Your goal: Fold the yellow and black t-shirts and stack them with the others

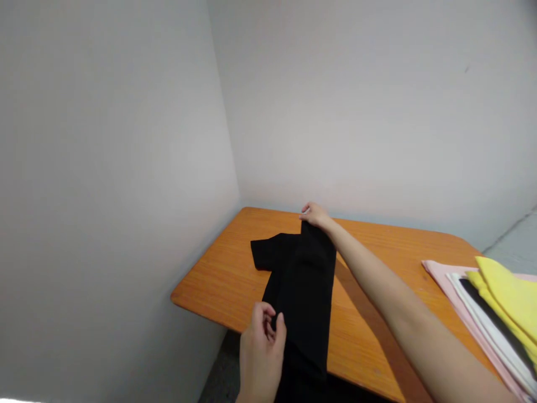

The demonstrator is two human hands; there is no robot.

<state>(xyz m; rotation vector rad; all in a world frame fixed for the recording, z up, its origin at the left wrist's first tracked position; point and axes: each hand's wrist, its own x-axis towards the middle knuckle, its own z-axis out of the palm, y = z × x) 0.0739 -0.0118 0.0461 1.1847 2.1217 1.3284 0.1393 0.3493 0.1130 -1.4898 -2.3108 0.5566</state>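
A black T-shirt (300, 285) lies partly folded lengthwise on the orange wooden table (377, 252), one sleeve sticking out to the left and its lower part hanging over the near edge. My right hand (315, 215) reaches across and pinches the shirt's far end by the collar. My left hand (263, 341) grips the near left edge of the cloth at the table's front edge.
A stack of folded garments (495, 313) in pink, white, black and yellow lies at the right end of the table. Plain grey walls stand close behind and to the left, meeting in a corner. Grey floor (516, 240) shows at the far right.
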